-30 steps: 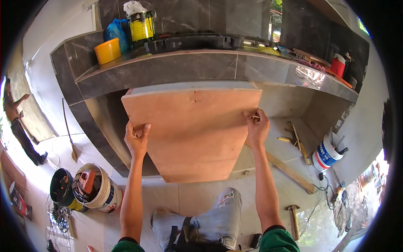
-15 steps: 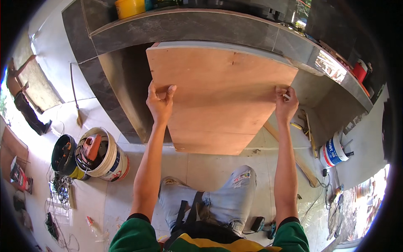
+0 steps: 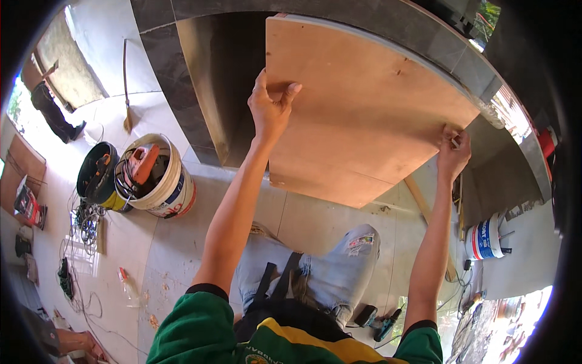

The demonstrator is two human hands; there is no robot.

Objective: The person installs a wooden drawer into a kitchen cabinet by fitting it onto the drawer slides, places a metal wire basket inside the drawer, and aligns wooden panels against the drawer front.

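A large light-brown plywood panel [image 3: 357,109] stands in front of the opening under a dark tiled counter, its pale top edge just below the counter front. My left hand [image 3: 271,112] grips the panel's left edge, with the thumb on the front face and the fingers around behind. On the opposite edge, lower down, my right hand [image 3: 454,155] is closed on the panel. Something small and whitish shows between its fingers, too small to name. Both arms reach forward, and my knees are below the panel.
Left on the tiled floor are a white bucket [image 3: 170,188] holding an orange power tool [image 3: 144,162], a black bucket [image 3: 97,173], cables [image 3: 88,221] and a broom [image 3: 127,118]. A wood strip [image 3: 418,197], another bucket [image 3: 485,238] and a drill [image 3: 387,326] lie right. A person [image 3: 51,109] stands far left.
The view has turned, so the panel and both hands appear further right, with the panel more tilted in the picture. Both hands keep their hold on its edges.
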